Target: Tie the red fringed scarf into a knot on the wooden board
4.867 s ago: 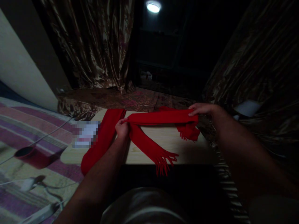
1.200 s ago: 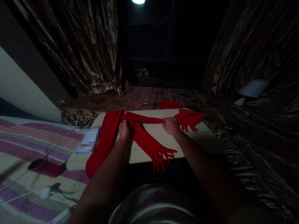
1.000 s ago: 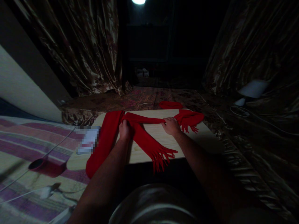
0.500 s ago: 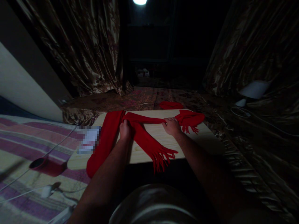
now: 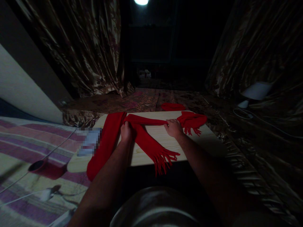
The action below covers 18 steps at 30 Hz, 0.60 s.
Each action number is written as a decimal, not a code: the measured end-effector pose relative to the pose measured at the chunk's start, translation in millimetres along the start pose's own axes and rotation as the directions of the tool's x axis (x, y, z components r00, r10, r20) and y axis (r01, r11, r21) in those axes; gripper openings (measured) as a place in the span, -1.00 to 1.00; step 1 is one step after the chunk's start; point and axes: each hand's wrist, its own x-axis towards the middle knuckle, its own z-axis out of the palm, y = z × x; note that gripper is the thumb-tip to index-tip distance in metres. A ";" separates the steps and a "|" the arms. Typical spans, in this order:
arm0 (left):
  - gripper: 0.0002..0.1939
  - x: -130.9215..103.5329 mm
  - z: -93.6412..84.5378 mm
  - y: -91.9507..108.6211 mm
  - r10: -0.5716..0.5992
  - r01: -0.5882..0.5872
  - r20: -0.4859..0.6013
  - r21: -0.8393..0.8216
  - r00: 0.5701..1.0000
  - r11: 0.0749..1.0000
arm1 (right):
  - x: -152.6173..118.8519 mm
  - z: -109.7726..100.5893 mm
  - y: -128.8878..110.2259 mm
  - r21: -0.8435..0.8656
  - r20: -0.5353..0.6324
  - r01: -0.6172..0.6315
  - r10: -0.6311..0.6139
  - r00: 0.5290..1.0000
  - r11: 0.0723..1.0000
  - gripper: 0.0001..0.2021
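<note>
Across the pale wooden board (image 5: pixel 172 143), the red scarf (image 5: pixel 106 138) lies in long bands, one stretched narrow between both hands. The left hand (image 5: pixel 126 130) pinches it at the crossing; the right hand (image 5: pixel 174 128) grasps it beside the bunched right part. The step in hand appears to be gathering or straightening that band; the next move calls for a secure hold at the crossing so the layers do not slip. I count two hands, one board, two fringed ends (image 5: pixel 163 160), near and right, one red loop (image 5: pixel 173 107) past the far edge (whether it joins the scarf I cannot tell), one lamp (image 5: pixel 257 90) far right, and one red container (image 5: pixel 52 170) at left.
</note>
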 end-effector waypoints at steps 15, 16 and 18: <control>-0.63 1.0 0.6 -3.1 0.014 -0.013 0.016 -0.047 1.000 0.999 | 0.6 2.7 0.8 -0.002 -0.020 0.001 -0.001 1.000 1.000 -0.58; -0.63 2.5 0.1 -5.4 0.025 -0.024 0.018 -0.042 1.000 0.999 | 0.8 3.0 1.0 -0.003 -0.019 0.003 -0.003 1.000 1.000 -0.57; -0.63 4.9 -0.5 -9.2 0.042 -0.041 0.017 -0.034 0.999 0.999 | 1.4 3.5 1.3 0.001 -0.007 0.001 -0.001 1.000 1.000 -0.57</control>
